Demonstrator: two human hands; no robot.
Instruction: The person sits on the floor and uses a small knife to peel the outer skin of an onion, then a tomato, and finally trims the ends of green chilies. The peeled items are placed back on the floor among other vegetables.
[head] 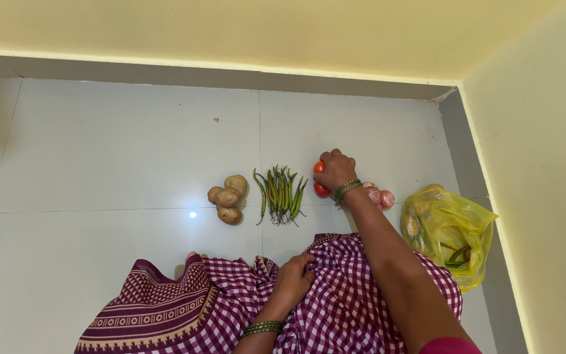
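On the pale tiled floor [99,170], near the back wall and toward the right corner, vegetables lie sorted in a loose row in front of a seated person. At the left end of the row sits a small cluster of potatoes [228,198], touching one another. Just beside them to the right lies a bunch of green chillies [281,195], laid roughly parallel. Next in the row are the tomatoes [320,178], and the right hand [337,170] is curled down over them, fingers closed around them so that only two red edges show at its left side; whether it is gripping or only resting on them cannot be told for certain. Behind the wrist, a few pinkish onions [381,196] lie close together.

Further right, close to the side wall, a yellow plastic bag [450,229] lies open with some vegetables inside, among them something green and something pale; what exactly remains is hard to make out.

By the look of it, the sorting is well along: three groups are already laid out and a fourth is under the hand, while the bag's remaining contents are not yet set out.

The left hand [293,278] rests near the person's lap, its fingers bent and bunching the maroon checked cloth [355,308]; it holds no vegetable.
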